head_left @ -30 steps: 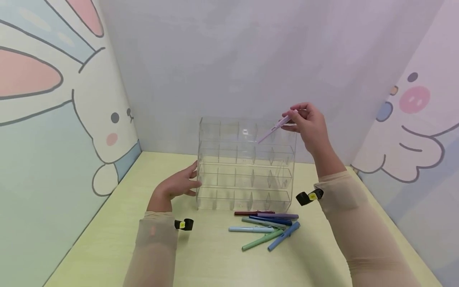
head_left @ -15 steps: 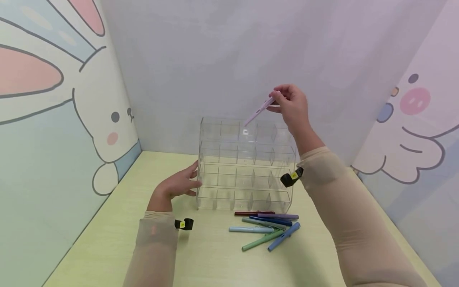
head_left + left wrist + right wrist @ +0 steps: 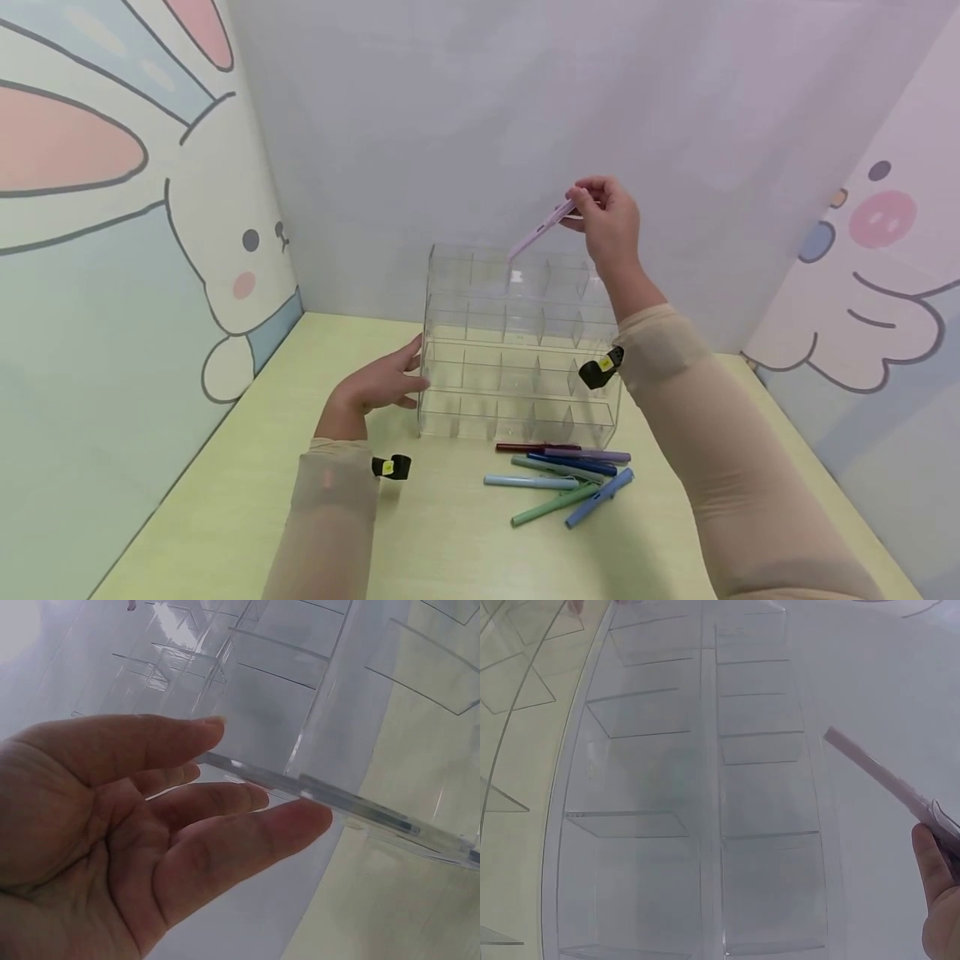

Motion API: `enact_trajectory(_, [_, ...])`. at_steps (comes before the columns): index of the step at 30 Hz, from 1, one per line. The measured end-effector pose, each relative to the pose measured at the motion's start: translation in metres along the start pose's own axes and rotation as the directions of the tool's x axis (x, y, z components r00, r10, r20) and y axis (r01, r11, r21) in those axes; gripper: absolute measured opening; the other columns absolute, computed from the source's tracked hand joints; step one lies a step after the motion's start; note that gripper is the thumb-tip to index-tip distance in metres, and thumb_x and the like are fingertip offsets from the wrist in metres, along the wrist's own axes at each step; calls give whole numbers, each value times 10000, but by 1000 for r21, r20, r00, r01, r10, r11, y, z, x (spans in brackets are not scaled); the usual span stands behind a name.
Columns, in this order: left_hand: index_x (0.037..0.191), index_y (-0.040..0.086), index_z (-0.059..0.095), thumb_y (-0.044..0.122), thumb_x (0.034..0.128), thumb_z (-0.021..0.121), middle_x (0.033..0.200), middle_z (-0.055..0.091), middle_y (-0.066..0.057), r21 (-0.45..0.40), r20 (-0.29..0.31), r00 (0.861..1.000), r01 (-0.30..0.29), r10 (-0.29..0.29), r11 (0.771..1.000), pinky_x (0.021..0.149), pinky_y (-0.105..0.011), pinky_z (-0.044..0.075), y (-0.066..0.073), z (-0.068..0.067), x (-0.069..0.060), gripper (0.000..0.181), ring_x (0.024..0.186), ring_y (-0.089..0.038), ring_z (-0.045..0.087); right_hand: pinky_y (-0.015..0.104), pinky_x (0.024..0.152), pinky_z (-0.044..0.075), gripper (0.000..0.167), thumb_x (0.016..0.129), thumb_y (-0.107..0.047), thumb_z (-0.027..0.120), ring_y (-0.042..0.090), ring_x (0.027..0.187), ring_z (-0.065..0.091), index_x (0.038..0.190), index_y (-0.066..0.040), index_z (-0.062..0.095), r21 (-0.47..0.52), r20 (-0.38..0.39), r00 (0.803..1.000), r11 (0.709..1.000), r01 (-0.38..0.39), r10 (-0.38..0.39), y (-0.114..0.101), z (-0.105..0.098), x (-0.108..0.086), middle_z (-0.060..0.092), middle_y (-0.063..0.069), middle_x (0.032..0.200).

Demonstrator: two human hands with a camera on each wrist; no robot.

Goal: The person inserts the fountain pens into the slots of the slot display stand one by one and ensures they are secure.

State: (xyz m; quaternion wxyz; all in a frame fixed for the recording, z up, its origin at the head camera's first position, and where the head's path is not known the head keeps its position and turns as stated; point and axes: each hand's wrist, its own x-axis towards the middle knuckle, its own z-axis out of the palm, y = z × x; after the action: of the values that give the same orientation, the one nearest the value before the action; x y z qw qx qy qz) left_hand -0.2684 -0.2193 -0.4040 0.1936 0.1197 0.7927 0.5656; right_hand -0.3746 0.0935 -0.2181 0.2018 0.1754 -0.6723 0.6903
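Sleeves [image 3: 330, 517]: beige, one at bottom left of the frame, one at lower right, each with a black wrist cam [image 3: 392, 467] near the cuff
Table [image 3: 435, 542]: pale yellow, fills the bottom middle
Pens on it: loose heap, lower middle, mostly overlapping. Green pen [image 3: 553, 506], blue pen [image 3: 598, 499] and light blue pen [image 3: 528, 482] up front, then grey-green pen [image 3: 555, 468], dark blue pen [image 3: 573, 462], purple pen [image 3: 591, 455] and dark red pen [image 3: 534, 447]
Left hand [image 3: 381, 383]: left of centre, fingers spread and pretty straight, touching the rack's left side
Rack [image 3: 517, 392]: clear plastic, standing upright mid-frame just behind the pens, four tiers split into little compartments
Right hand [image 3: 609, 218]: upper right of centre, above the rack, thumb and fingers pinching the pink pen by its upper end
Pink pen [image 3: 543, 228]: tilted, low end pointing down-left to the rack's top edge; can't tell if they touch
Back wall [image 3: 420, 117]: plain greyish, across the top
Side walls: cartoon rabbit [image 3: 217, 250] at left, another cartoon animal [image 3: 855, 275] at right
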Motion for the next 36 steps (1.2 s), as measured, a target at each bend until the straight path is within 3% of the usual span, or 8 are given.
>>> enact_trajectory(9, [1552,460,-21,99,996,549,1642,156,-98,19,-3,1000,1,-1,1000,924,-489,548,1,1,1,874,1406,-389,377,323,756,602,293,937,-133,657,211,841,712,1157,49,593,-39,14,999,998,-46,47,6,-4,-1,645,190,1017])
enact_trajectory(18, [1554,456,-16,123,995,560,1643,158,-89,32,-17,1000,9,-8,999,933,-481,546,0,0,1,869,1415,-371,370,329,766,601,234,934,-145,662,235,882,710,1117,-4,620,-36,35,997,997,-69,70,10,0,-3,656,157,1000])
enact_trajectory(23, [1558,446,-19,111,995,555,1644,154,-90,28,-11,1000,1,0,1000,927,-484,548,-1,0,1,872,1416,-379,365,328,793,599,249,940,-167,657,230,921,703,1115,7,622,-139,114,988,986,-90,106,15,8,-9,649,127,991])
enact_trajectory(29, [1545,482,-17,111,996,554,1644,158,-76,23,-5,1000,0,0,1000,930,-484,547,1,1,1,874,1419,-376,361,301,812,594,236,944,-217,645,214,921,701,1091,-33,635,-307,197,965,946,-107,173,24,14,-16,643,112,992])
enact_trajectory(36, [1531,518,5,104,992,555,1644,163,-61,15,4,1000,0,0,1000,933,-498,542,6,4,1,875,1426,-360,357,355,865,582,266,950,-257,633,227,937,701,1104,-41,632,-343,224,956,934,-105,189,30,12,-20,641,111,1003])
